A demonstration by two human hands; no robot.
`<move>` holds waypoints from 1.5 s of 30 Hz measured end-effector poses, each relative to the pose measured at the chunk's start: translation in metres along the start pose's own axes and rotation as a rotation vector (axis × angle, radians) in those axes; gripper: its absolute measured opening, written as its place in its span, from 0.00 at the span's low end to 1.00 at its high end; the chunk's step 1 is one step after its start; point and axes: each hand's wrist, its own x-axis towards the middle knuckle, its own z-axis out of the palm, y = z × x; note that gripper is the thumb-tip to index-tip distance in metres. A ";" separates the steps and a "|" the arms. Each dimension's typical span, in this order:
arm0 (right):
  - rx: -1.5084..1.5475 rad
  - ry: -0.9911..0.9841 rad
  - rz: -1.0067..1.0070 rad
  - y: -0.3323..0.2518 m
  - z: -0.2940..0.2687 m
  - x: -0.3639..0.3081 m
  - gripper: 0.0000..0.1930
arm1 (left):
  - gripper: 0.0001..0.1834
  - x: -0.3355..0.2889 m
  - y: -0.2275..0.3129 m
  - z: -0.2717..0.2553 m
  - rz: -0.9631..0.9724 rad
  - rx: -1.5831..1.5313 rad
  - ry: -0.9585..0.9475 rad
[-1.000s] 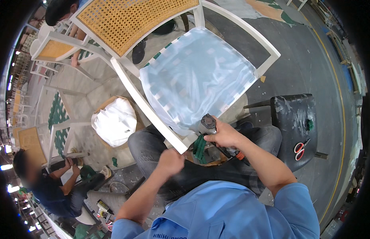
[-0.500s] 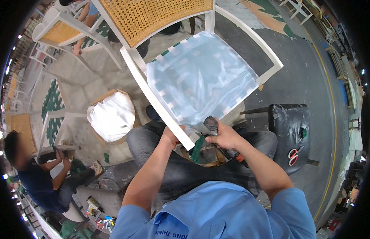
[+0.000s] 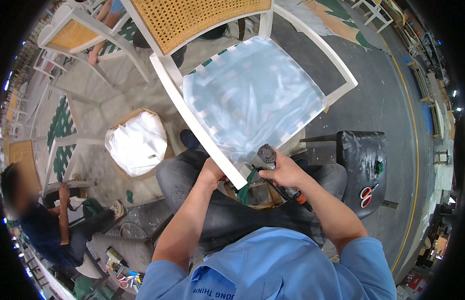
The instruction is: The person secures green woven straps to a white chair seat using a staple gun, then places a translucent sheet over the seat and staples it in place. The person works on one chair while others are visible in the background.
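A white-framed chair with a woven cane back stands in front of me. Over its seat of green and white webbing lies a sheer white cloth. My right hand is closed round a grey staple gun with an orange fitting at its rear end. The tool's head is close to the near seat edge. My left hand is curled at the near seat corner, beside the white armrest, which hides some of its fingers. A green webbing strip hangs between my hands.
A box of white cloth is at left. Red-handled scissors lie on a black padded stool at right. A co-worker sits at lower left, near tools. Another person's hand touches a chair at upper left.
My hands and the staple gun stay nearly in place at the seat edge. The view has shifted slightly. The seated co-worker's arm has risen.
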 end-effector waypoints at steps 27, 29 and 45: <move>-0.012 0.037 -0.081 0.012 -0.018 -0.002 0.42 | 0.21 -0.002 0.007 -0.009 -0.135 0.108 -0.072; 0.045 0.042 -0.089 0.009 -0.020 -0.004 0.41 | 0.21 0.000 0.004 -0.009 -0.111 0.085 -0.097; 0.050 -0.005 -0.071 0.005 -0.015 0.005 0.40 | 0.05 -0.006 0.008 -0.005 -0.008 0.030 -0.101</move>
